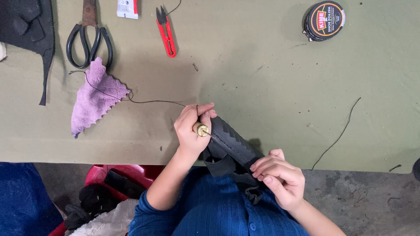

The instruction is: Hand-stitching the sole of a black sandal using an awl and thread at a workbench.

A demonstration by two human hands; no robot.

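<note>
Black shoe (229, 146) btwn hands: L grip (191, 129) w/ awl (202, 130), R grip (280, 177) steadying.

An olive-green cloth-covered table (271, 87) fills most of the frame. Along the bottom right runs a grey concrete floor (363, 196), and a red plastic stool (131, 172) sits at lower left under even, soft light

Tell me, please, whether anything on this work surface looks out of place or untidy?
Mostly orderly. A loose dark thread trails over the table's front edge at right, and small thread scraps lie about. The left hand holds an awl against the black shoe; the right hand steadies it.
</note>
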